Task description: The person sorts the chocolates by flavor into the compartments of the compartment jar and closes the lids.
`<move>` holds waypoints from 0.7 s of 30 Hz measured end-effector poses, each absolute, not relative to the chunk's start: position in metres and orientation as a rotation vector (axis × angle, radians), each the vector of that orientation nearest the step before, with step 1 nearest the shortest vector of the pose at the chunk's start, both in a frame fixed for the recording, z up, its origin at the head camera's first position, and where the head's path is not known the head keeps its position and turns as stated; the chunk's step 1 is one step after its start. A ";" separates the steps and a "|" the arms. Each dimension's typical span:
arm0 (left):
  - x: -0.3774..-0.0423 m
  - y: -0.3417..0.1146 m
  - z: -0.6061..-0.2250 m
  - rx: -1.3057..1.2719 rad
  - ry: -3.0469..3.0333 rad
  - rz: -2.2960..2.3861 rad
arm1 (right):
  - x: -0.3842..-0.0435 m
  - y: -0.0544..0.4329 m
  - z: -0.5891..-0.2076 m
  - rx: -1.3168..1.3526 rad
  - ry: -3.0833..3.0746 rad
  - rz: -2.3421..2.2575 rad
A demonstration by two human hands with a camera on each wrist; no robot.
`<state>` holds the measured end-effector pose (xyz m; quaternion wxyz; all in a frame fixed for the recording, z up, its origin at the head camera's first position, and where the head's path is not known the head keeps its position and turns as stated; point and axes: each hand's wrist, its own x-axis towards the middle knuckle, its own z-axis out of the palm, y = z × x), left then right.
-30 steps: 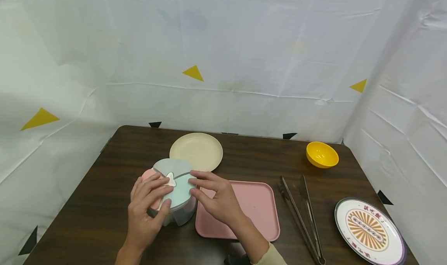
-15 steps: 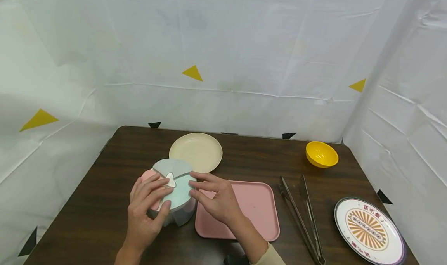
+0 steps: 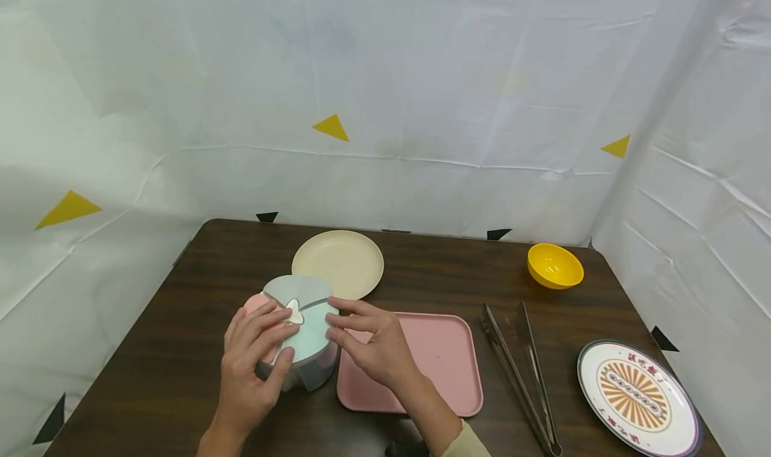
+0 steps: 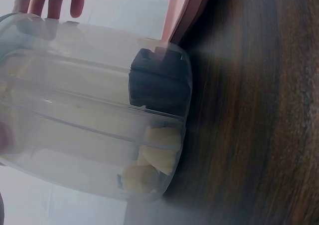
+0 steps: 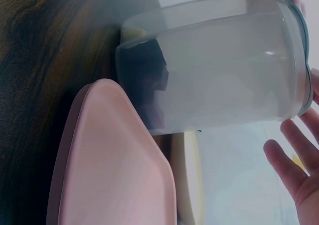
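A tall translucent storage canister (image 3: 310,371) stands upright on the dark table, left of the middle. Its lid (image 3: 313,333) has pink, grey-blue and mint sections around a small white centre piece (image 3: 294,312). My left hand (image 3: 248,360) rests on the lid's pink side with fingers lightly bent, the thumb near the front rim. The fingertips of my right hand (image 3: 379,343) touch the right edge of the lid, fingers mostly straight. Through the canister wall in the left wrist view show a dark block-like thing (image 4: 157,83) and pale lumps (image 4: 162,152) at the bottom, in separate compartments.
A pink tray (image 3: 442,356) lies right of the canister, under the right forearm. Behind it is a cream plate (image 3: 340,256). Metal tongs (image 3: 524,383), a yellow bowl (image 3: 555,267) and a patterned white plate (image 3: 638,397) are farther right.
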<state>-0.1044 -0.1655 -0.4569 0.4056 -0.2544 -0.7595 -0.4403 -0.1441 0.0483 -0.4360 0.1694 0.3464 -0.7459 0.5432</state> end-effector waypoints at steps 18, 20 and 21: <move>-0.101 -0.168 -0.446 -0.633 -2.014 -1.079 | -0.144 0.054 -0.431 1.041 -2.243 1.444; -0.101 -0.169 -0.445 -0.630 -2.042 -1.045 | -0.142 0.058 -0.428 1.057 -2.306 1.426; -0.101 -0.169 -0.444 -0.631 -2.054 -1.028 | -0.141 0.061 -0.426 1.061 -2.345 1.403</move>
